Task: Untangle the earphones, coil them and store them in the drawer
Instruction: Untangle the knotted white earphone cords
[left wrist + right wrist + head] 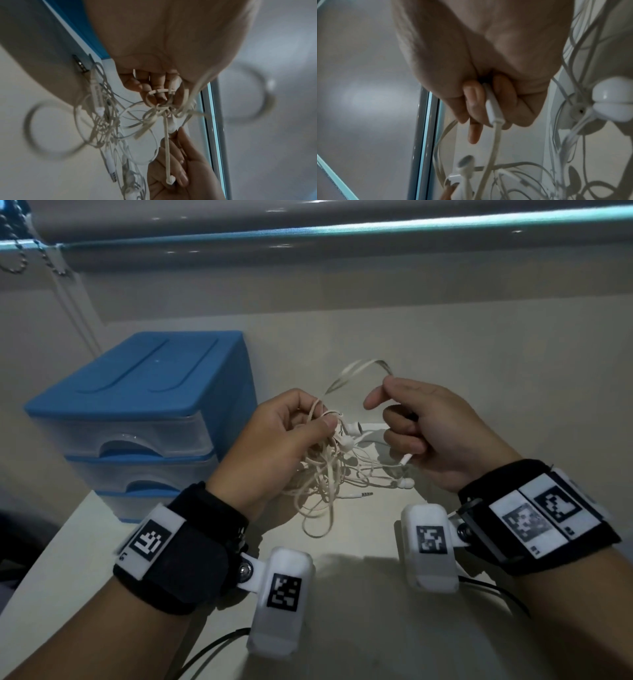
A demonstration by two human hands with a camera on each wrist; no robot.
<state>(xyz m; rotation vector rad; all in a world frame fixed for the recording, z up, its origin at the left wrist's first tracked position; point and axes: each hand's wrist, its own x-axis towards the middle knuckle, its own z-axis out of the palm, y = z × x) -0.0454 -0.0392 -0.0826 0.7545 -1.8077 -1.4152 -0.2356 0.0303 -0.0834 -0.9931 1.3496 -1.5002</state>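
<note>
Earphones (329, 470) tangled between both hands; left (274, 446) and right (435, 433) gripping cords.

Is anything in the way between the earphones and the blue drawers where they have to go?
Yes. All the drawers of the blue drawer unit look closed. The earphones are a tangle, held up by the left hand and right hand. Nothing lies on the table between them.

Left hand (274, 440) pinching the earphones (329, 470) knot, right hand (431, 433) beside it, fingers curled on a strand, forefinger extended
</note>
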